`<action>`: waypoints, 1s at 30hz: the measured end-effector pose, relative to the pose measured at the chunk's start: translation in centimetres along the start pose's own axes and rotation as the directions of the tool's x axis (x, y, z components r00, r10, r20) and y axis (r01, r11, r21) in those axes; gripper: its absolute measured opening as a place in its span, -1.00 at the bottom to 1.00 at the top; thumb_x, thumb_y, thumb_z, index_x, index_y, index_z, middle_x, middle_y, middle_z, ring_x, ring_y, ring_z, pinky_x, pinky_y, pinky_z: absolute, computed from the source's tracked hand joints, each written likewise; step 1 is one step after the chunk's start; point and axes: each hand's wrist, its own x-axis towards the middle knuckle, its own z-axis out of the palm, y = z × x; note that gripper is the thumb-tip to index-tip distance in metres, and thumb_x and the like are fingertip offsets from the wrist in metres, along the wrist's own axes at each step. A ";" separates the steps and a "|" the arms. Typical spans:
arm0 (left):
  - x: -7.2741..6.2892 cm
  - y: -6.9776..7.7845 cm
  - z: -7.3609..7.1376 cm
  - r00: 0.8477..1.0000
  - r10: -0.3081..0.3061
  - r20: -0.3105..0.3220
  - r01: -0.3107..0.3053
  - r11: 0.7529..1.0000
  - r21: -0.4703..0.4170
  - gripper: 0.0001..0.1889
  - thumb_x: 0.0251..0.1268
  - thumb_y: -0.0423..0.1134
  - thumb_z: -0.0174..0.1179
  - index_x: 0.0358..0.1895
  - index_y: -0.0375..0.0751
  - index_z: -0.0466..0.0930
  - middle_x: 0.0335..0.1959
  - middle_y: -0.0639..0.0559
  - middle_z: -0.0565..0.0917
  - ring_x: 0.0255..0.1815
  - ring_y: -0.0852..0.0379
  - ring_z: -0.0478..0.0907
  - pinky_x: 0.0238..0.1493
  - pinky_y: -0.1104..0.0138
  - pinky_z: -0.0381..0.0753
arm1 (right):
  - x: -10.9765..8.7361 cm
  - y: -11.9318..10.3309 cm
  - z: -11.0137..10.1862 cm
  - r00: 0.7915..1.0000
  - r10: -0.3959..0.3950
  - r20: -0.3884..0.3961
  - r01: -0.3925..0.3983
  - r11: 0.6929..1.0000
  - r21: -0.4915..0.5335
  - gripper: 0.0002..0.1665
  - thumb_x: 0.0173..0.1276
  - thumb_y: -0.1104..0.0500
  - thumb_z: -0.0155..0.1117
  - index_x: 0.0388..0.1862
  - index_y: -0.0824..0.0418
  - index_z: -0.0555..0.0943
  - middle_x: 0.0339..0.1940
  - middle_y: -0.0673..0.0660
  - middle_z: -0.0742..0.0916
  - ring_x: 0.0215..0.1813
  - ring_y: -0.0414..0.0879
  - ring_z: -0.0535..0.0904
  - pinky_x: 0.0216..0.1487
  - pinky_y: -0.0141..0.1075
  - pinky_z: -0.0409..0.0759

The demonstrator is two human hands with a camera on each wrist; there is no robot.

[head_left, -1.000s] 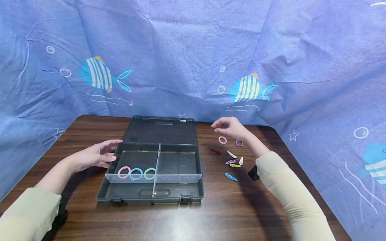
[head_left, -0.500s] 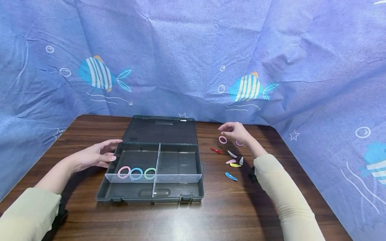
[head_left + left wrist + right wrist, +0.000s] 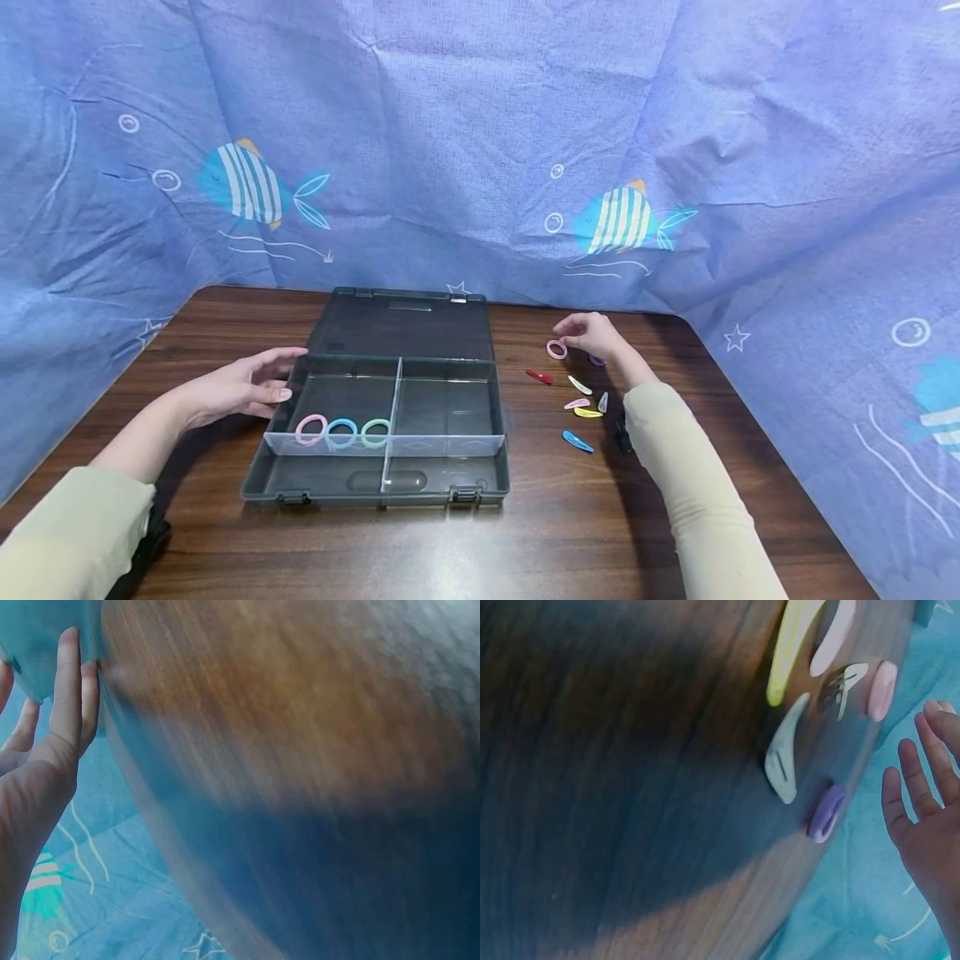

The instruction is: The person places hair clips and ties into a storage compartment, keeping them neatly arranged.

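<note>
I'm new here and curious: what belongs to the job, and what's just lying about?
Probably the job:
Dark translucent plastic box, touched by the left hand
Inside it: pink ring, blue ring, green ring
Near the right hand: second pink ring, purple ring

Just lying about, it seems:
Slim red clip, pink clip, yellow clip, blue clip, two whitish clips
Blue fish-print cloth
</note>
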 end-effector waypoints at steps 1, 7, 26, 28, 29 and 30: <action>0.0 0.0 0.0 1.000 0.000 -0.001 0.000 1.000 -0.001 -0.22 0.38 -0.28 0.09 0.49 -0.21 -0.21 0.43 -0.42 -0.03 0.30 -0.31 0.25 0.08 0.01 0.55 | 0.0 0.1 0.1 1.000 0.003 0.006 -0.003 1.000 -0.011 -0.76 0.17 0.30 0.36 -0.14 0.25 0.68 -0.23 0.15 0.76 -0.14 -0.02 0.66 -0.05 -0.16 0.55; 0.1 -0.2 -0.1 1.000 -0.002 -0.007 0.002 1.000 0.000 -0.22 0.37 -0.27 0.10 0.50 -0.20 -0.21 0.43 -0.42 -0.04 0.30 -0.31 0.25 0.07 0.01 0.55 | 0.2 0.4 0.3 0.999 0.009 0.031 -0.007 0.998 -0.061 -0.77 0.14 0.33 0.36 -0.17 0.27 0.69 -0.22 0.18 0.76 -0.09 0.04 0.65 0.02 -0.09 0.51; 0.3 -0.3 -0.2 1.000 -0.005 -0.007 0.005 1.000 0.001 -0.22 0.37 -0.29 0.10 0.50 -0.19 -0.21 0.43 -0.41 -0.05 0.31 -0.30 0.23 0.06 0.02 0.56 | 0.6 0.7 1.0 0.994 0.027 0.104 -0.018 0.996 -0.086 -0.88 0.16 0.32 0.35 -0.28 0.24 0.71 -0.35 0.10 0.76 -0.24 -0.13 0.61 -0.11 -0.21 0.52; 0.3 -0.4 -0.2 1.000 -0.004 -0.005 0.004 1.000 0.000 -0.22 0.37 -0.29 0.10 0.50 -0.19 -0.21 0.43 -0.41 -0.05 0.31 -0.29 0.23 0.06 0.02 0.56 | 0.6 0.7 1.0 0.993 0.037 0.110 -0.027 0.996 -0.085 -0.90 0.18 0.30 0.35 -0.30 0.23 0.71 -0.35 0.09 0.76 -0.25 -0.14 0.60 -0.12 -0.22 0.51; 0.3 -0.4 -0.2 1.000 -0.004 -0.004 0.004 1.000 0.001 -0.22 0.37 -0.29 0.10 0.50 -0.19 -0.21 0.43 -0.41 -0.05 0.31 -0.29 0.23 0.06 0.02 0.56 | 0.6 0.7 1.1 0.993 0.039 0.113 -0.029 0.996 -0.087 -0.91 0.18 0.30 0.34 -0.30 0.22 0.71 -0.35 0.08 0.76 -0.26 -0.14 0.60 -0.13 -0.23 0.51; 0.3 -0.4 -0.2 1.000 -0.004 -0.003 0.004 1.000 0.001 -0.22 0.37 -0.29 0.10 0.50 -0.19 -0.21 0.43 -0.41 -0.06 0.30 -0.29 0.24 0.06 0.02 0.56 | 0.6 0.7 1.2 0.993 0.038 0.116 -0.028 0.996 -0.089 -0.91 0.19 0.30 0.34 -0.31 0.22 0.71 -0.35 0.08 0.76 -0.27 -0.15 0.59 -0.14 -0.24 0.51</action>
